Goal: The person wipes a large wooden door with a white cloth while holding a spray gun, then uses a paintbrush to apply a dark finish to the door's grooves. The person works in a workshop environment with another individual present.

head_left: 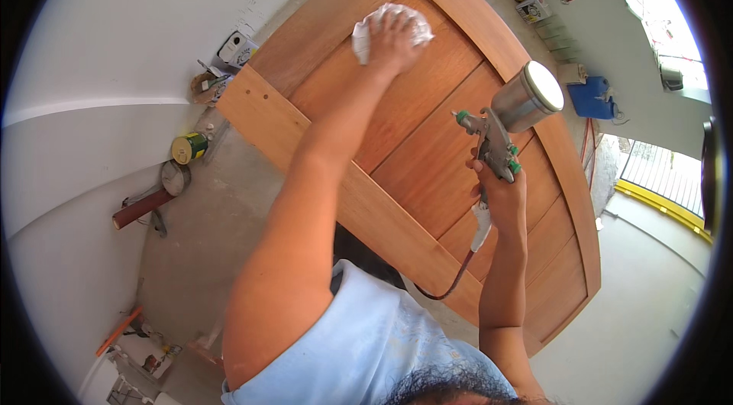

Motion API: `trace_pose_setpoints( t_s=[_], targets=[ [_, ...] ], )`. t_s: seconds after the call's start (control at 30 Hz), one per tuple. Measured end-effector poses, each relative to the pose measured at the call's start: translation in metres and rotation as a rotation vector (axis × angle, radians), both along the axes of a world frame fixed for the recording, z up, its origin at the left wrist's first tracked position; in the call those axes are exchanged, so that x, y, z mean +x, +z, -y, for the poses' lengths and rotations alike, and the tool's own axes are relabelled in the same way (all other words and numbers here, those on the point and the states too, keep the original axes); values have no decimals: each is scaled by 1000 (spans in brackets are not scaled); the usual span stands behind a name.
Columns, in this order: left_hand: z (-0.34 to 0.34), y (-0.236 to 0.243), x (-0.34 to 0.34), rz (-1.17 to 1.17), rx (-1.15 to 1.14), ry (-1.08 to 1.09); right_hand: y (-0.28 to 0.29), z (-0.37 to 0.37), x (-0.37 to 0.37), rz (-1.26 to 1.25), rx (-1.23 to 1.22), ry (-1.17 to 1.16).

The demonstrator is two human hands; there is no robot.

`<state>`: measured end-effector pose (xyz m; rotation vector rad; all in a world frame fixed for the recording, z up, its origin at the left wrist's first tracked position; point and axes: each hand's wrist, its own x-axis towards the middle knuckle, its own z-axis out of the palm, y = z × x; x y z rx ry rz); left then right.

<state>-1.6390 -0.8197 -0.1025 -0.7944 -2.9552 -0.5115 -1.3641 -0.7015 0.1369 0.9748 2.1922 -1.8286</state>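
A large wooden door with recessed panels lies slanted in front of me, its grain reddish brown. My left hand reaches to its far part and holds a crumpled white cloth down on a panel, fingers bent over it. In my right hand is a spray gun, gripped by its handle above the door's right half. The gun has green knobs and a metal cup with a white lid. A dark hose runs from the wrapped lower end of the handle.
On the floor by the left wall stand a green and yellow can, a brown roll and a white container. A blue jerrycan is beyond the door's right edge. A yellow-based railing is at far right.
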Motion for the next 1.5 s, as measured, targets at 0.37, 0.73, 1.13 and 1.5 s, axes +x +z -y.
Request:
trace_pose_setpoints(
  t_s=[0.37,0.73,1.13,1.5],
  targets=[
    [142,23,131,54,-222,351,1,10,56,66,-78,5],
    [15,6,213,151,23,-309,13,27,89,100,-109,-5],
    [27,-3,185,45,-40,40,26,76,227,-6,-79,-246],
    [169,122,164,206,438,-167,23,180,312,-84,-171,-200]
  ],
)
